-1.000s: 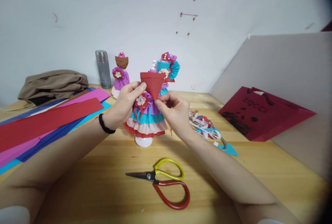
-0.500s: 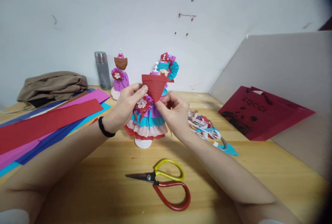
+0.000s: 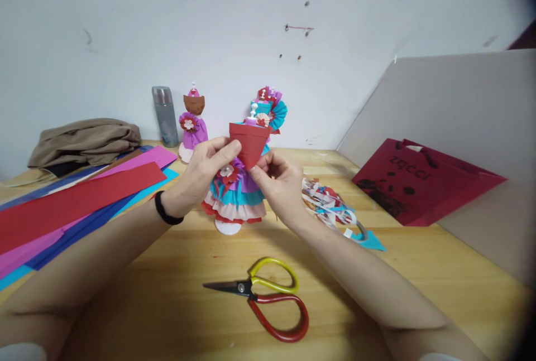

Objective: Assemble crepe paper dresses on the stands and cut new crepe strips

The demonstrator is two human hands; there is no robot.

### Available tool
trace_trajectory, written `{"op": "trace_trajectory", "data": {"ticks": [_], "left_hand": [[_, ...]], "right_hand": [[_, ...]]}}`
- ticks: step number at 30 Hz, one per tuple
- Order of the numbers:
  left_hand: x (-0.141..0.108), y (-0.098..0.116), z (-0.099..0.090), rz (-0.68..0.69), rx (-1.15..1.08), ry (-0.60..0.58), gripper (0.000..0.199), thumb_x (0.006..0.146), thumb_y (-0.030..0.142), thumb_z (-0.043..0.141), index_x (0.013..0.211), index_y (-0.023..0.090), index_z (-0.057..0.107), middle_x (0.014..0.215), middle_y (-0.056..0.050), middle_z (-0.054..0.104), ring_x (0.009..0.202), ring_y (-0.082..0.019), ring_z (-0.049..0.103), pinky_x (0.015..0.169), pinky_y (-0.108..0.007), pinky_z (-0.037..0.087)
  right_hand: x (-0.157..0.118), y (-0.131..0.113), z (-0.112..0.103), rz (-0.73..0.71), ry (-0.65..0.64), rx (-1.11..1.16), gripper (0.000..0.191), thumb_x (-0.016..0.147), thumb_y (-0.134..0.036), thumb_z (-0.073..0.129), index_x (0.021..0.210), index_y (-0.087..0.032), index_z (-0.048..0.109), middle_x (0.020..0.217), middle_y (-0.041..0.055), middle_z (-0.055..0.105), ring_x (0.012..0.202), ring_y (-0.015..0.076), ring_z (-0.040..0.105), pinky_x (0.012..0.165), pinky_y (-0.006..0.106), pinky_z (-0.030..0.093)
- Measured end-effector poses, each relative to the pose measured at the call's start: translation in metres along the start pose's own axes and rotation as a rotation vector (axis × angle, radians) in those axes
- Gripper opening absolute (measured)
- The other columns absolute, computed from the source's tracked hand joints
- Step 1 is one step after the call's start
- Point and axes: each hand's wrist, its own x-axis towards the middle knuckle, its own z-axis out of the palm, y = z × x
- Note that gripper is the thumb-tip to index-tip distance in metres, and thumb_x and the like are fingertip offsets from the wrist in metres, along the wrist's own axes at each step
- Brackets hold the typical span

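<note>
Tabletop (image 3: 167, 299), hands (image 3: 209, 168) on red paper (image 3: 250, 146)

A pale, marked wall (image 3: 188, 26) rises behind a wooden tabletop (image 3: 163, 305).

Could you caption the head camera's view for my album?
Left hand and right hand hold a red paper piece at a ruffled figure, scissors lying on the wooden table.

Worn items: one black wristband (image 3: 163, 211), two short sleeves.
Wristband: narrow, plain, rounded, left wrist. Left sleeve (image 3: 20, 352) and right sleeve (image 3: 439, 357): whitish, hems above elbow creases, mostly out of frame. Forearms (image 3: 360, 269): bare.
</note>
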Motion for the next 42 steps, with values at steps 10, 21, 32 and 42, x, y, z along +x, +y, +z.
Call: {"op": "trace_trajectory", "data": {"ticks": [10, 21, 32, 42], "left_hand": [[-0.001, 0.010, 0.007, -0.077, 0.148, -0.031, 0.038, 0.073, 0.032, 0.077, 0.104, 0.013, 0.066, 0.102, -0.008, 0.070, 0.089, -0.021, 0.064, 0.076, -0.030, 0.052], [-0.002, 0.010, 0.011, -0.051, 0.142, -0.027, 0.028, 0.068, 0.021, 0.071, 0.094, 0.014, 0.065, 0.096, -0.006, 0.070, 0.086, -0.022, 0.064, 0.077, -0.032, 0.053], [-0.001, 0.007, 0.012, -0.035, 0.167, 0.031, 0.029, 0.067, 0.018, 0.070, 0.095, 0.012, 0.067, 0.097, -0.006, 0.071, 0.087, -0.020, 0.064, 0.076, -0.030, 0.051], [-0.002, 0.009, 0.014, -0.025, 0.204, 0.037, 0.029, 0.065, 0.016, 0.066, 0.095, 0.013, 0.067, 0.097, -0.007, 0.072, 0.087, -0.022, 0.066, 0.075, -0.031, 0.052]], "right_hand": [[-0.001, 0.002, 0.000, -0.040, -0.015, 0.006, 0.022, 0.075, -0.032, 0.064, 0.062, -0.021, 0.050, 0.059, -0.0036, 0.048, 0.056, 0.0109, 0.043, 0.054, 0.026, 0.036], [0.001, 0.003, -0.001, -0.001, -0.035, 0.052, 0.020, 0.073, -0.032, 0.065, 0.062, -0.021, 0.051, 0.058, -0.0038, 0.049, 0.055, 0.0106, 0.043, 0.053, 0.026, 0.036], [0.004, 0.000, -0.004, 0.107, -0.124, 0.156, 0.025, 0.068, -0.037, 0.068, 0.063, -0.021, 0.050, 0.057, -0.0040, 0.049, 0.054, 0.0098, 0.041, 0.051, 0.025, 0.035], [0.009, -0.003, -0.012, 0.159, -0.225, 0.184, 0.027, 0.066, -0.038, 0.071, 0.064, -0.020, 0.051, 0.058, -0.0043, 0.050, 0.054, 0.0095, 0.043, 0.052, 0.025, 0.035]]}}
